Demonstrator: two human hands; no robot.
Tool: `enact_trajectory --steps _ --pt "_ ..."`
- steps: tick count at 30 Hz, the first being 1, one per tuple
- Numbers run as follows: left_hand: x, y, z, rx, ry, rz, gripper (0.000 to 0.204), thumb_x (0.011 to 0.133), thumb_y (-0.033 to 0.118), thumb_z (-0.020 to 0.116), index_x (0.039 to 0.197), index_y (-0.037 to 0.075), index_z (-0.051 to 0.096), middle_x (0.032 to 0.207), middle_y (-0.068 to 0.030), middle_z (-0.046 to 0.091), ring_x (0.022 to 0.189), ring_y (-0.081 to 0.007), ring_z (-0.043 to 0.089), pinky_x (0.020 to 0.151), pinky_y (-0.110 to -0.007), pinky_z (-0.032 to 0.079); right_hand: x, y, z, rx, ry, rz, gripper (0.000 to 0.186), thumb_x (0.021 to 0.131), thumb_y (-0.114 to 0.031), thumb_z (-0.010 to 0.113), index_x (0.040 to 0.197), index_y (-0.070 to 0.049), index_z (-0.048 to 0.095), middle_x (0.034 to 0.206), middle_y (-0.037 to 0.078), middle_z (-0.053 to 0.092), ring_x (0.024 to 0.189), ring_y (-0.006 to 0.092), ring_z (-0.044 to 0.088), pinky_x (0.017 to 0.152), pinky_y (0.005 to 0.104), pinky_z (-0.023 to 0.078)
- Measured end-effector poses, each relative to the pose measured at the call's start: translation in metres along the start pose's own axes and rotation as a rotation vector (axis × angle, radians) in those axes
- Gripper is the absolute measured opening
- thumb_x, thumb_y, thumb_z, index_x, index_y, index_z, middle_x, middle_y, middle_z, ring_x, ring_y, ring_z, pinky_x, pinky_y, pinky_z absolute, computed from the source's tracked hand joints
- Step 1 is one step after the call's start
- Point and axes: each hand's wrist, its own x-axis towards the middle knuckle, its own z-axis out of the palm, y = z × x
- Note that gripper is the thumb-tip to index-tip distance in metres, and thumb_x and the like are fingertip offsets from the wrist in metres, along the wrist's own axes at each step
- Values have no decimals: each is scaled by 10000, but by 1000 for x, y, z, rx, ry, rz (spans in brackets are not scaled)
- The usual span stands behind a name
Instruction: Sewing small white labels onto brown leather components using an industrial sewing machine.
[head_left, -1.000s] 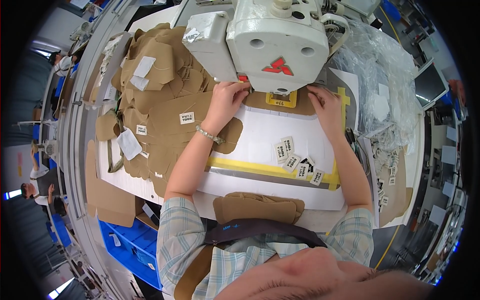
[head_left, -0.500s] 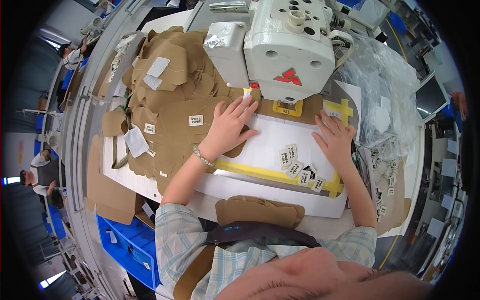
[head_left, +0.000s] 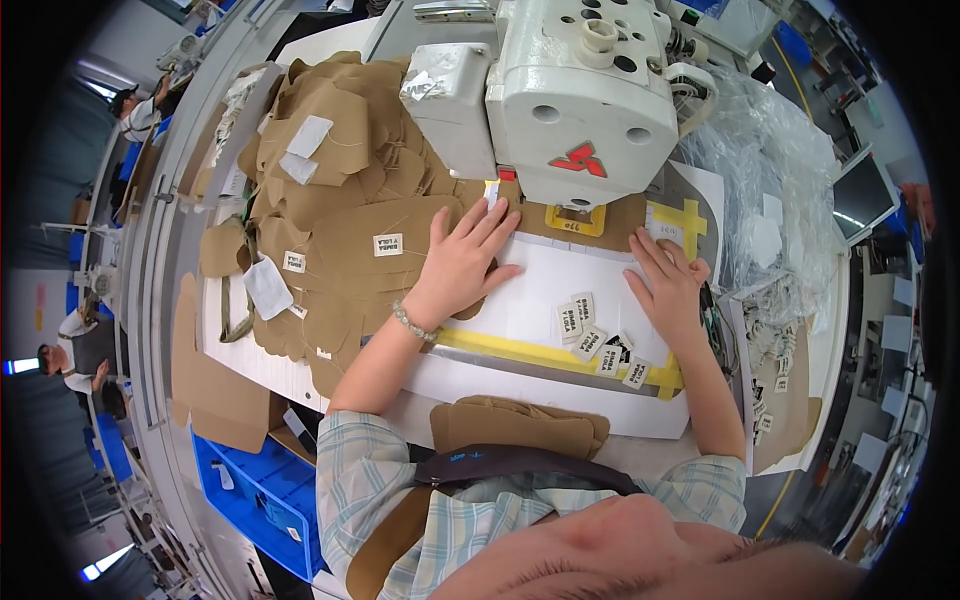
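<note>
A brown fabric piece lies across the white work plate, its middle under the yellow clamp frame of a white sewing machine. My left hand rests palm down with fingers spread, fingertips on the brown piece left of the clamp. At the right end of that piece, my right hand lies with fingers stretched out, their tips at the fabric's edge. Neither hand grips anything. Several small white labels with dark print are scattered on the plate near my right wrist. The needle area is hidden behind the machine head.
Stacked brown pieces cover the table at left, some bearing sewn labels. Clear plastic wrap lies at right, above loose labels. Folded brown pieces sit at the front edge. A blue crate stands lower left.
Both hands stay almost in place on the brown piece. The view has shifted slightly, and the clamp and labels have not visibly moved.
</note>
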Motion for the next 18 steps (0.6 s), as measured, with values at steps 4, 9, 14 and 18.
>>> enact_trajectory --steps 4,9,14,18 --pt "-2 1 1 2 6 -12 659 881 468 622 1430 146 450 1503 -52 421 1371 -227 397 1072 -610 222 -1 0 0 17 -5 1 455 829 -322 705 1230 -117 640 1307 -30 612 1075 146 546 873 387 270" --pt "-2 2 0 11 -7 -20 650 885 461 619 1433 153 449 1510 -45 413 1374 -226 394 1073 -609 220 -2 0 -2 -6 -7 -7 445 829 -319 704 1228 -131 641 1313 -35 611 1070 149 547 861 384 275" --pt "-2 2 -2 56 49 3 646 886 501 598 1407 140 471 1488 -56 437 1352 -242 419 1050 -613 274 -3 -1 -2 -2 3 -22 438 829 -319 704 1223 -136 644 1306 -37 617 1073 149 546 860 383 275" --pt "-2 3 -1 69 40 12 643 886 504 598 1408 150 474 1485 -52 443 1355 -239 418 1053 -608 273 -2 -1 -3 18 2 -34 433 829 -323 704 1214 -134 649 1297 -29 623 1081 148 544 861 382 274"
